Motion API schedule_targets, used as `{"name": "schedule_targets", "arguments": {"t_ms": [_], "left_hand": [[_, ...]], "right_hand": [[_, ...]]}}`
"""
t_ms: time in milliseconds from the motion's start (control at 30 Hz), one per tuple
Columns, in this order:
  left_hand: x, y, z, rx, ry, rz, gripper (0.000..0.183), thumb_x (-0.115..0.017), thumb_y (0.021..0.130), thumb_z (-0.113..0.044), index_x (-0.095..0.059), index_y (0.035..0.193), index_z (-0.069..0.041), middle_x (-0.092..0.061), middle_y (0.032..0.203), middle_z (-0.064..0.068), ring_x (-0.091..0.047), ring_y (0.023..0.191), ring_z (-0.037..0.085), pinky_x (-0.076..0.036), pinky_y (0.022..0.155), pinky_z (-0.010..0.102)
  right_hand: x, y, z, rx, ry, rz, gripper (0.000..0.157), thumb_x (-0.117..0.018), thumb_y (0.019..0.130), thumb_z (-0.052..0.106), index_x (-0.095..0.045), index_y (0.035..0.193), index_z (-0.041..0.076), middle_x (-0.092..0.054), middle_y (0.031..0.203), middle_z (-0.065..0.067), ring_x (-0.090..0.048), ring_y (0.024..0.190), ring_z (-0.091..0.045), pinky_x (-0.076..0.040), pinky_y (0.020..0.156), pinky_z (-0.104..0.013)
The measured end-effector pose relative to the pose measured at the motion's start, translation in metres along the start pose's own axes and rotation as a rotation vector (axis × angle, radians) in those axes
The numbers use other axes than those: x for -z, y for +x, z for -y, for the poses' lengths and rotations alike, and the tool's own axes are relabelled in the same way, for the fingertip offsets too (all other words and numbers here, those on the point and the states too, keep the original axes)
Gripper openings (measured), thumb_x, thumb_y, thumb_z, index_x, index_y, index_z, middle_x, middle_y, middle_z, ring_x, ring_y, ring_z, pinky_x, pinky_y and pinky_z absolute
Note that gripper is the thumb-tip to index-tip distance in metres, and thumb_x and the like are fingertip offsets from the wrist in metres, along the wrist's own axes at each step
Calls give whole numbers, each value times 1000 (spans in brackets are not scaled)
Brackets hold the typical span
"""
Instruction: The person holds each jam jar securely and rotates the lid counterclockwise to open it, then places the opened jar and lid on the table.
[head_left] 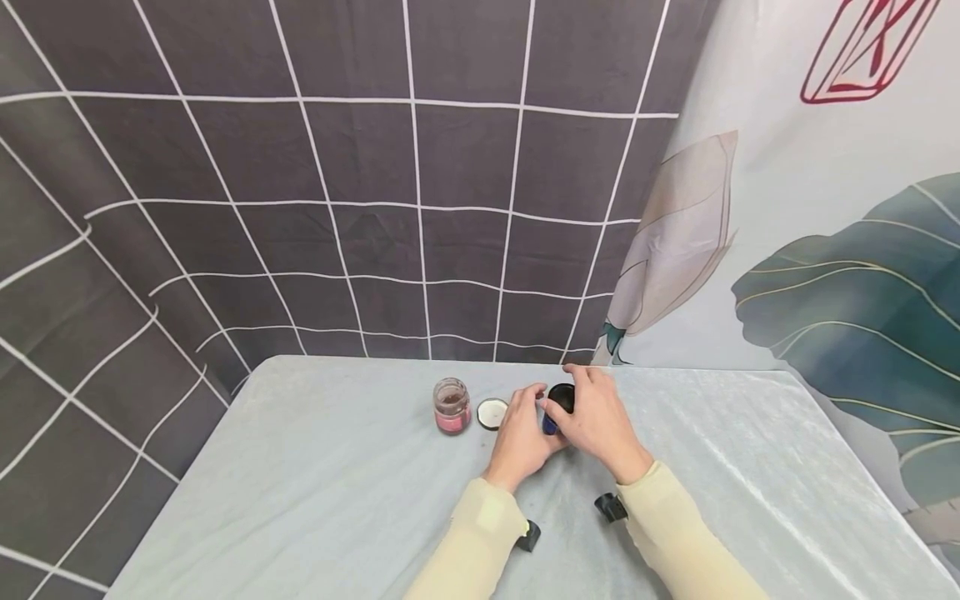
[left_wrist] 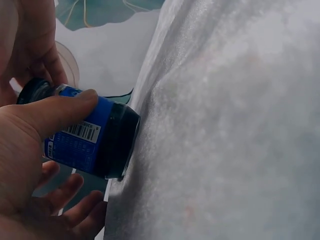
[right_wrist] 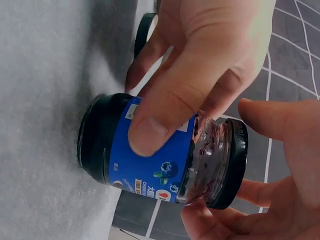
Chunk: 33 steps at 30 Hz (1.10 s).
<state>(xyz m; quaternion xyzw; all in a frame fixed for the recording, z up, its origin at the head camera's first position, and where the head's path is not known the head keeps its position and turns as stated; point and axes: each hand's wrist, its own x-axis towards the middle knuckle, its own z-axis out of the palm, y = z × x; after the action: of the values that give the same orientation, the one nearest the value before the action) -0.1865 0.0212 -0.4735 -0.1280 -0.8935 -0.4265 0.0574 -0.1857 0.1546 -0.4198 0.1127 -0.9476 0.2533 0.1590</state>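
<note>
A blueberry jam jar (right_wrist: 150, 150) with a blue label and dark contents stands on the cloth-covered table. My left hand (head_left: 519, 442) grips its body, thumb pressed on the label, as the left wrist view also shows. The jar's black lid (right_wrist: 232, 165) sits on top of its neck. Around that lid curl the thumb and fingers of my right hand (head_left: 600, 417), one on either side. Left of the hands, an uncovered glass jar (head_left: 452, 408) with a pinkish-red label stands upright. Between it and my left hand lies a loose lid (head_left: 492, 413), white inside facing up.
A pale grey cloth (head_left: 315, 467) covers the table. Behind it hangs a dark curtain (head_left: 375, 233) with white grid lines. A white curtain with leaf prints (head_left: 862, 283) hangs at the right. Black wrist straps show by both sleeves.
</note>
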Motion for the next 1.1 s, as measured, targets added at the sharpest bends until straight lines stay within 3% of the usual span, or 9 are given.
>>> {"name": "schedule_targets", "arguments": {"t_ms": [467, 700, 1100], "left_hand": [[-6, 0, 2, -18, -8, 8, 73, -81, 78, -22, -50, 140, -2, -57, 134, 15, -56, 122, 27, -45, 103, 44], [-7, 0, 3, 1, -17, 6, 70, -83, 78, -26, -54, 137, -2, -60, 132, 13, -58, 122, 26, -46, 103, 42], [-11, 1, 6, 17, -14, 7, 67, -85, 79, -36, -59, 132, -4, -65, 125, 10, -61, 118, 24, -46, 102, 41]], "right_hand": [[-1, -3, 1, 16, -17, 20, 55, -79, 84, 31, -64, 120, -8, -62, 106, -28, -58, 100, -45, -49, 83, -53], [1, -3, 2, 15, -30, 30, 50, -79, 86, 27, -65, 118, -9, -63, 107, -28, -58, 101, -45, -50, 85, -54], [-3, -2, 1, 98, -127, -25, 53, -83, 82, 27, -66, 111, -14, -66, 96, -28, -61, 93, -45, -51, 84, -53]]}}
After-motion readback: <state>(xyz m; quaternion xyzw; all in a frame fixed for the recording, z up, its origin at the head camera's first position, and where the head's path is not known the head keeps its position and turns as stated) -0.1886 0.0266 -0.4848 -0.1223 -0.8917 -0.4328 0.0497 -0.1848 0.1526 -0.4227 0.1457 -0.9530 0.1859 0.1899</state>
